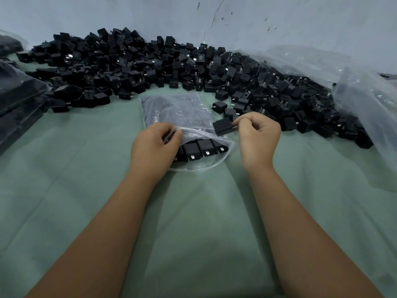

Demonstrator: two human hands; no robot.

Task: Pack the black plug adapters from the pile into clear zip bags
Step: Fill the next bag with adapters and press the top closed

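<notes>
While your left hand (153, 143) curls its fingers over the upper lip of the clear zip bag (178, 112), holding its mouth open, your right hand (256, 134) pinches one black plug adapter (222, 126) by its prongs, just at the bag's 3 o'clock edge.

Item: zip bag, flat on the green-covered surface (204, 211), mouth toward you; a row of adapters (203, 148) sits inside at the opening, prongs facing you.

Item: pile of black plug adapters (150, 65), spread from 10 o'clock round to 3 o'clock of the bag, along the wall (129, 14).

Item: filled bags (19, 97), stacked at 9 o'clock.

Item: loose clear plastic sheeting (365, 91), at 2 o'clock, over the pile's edge.
</notes>
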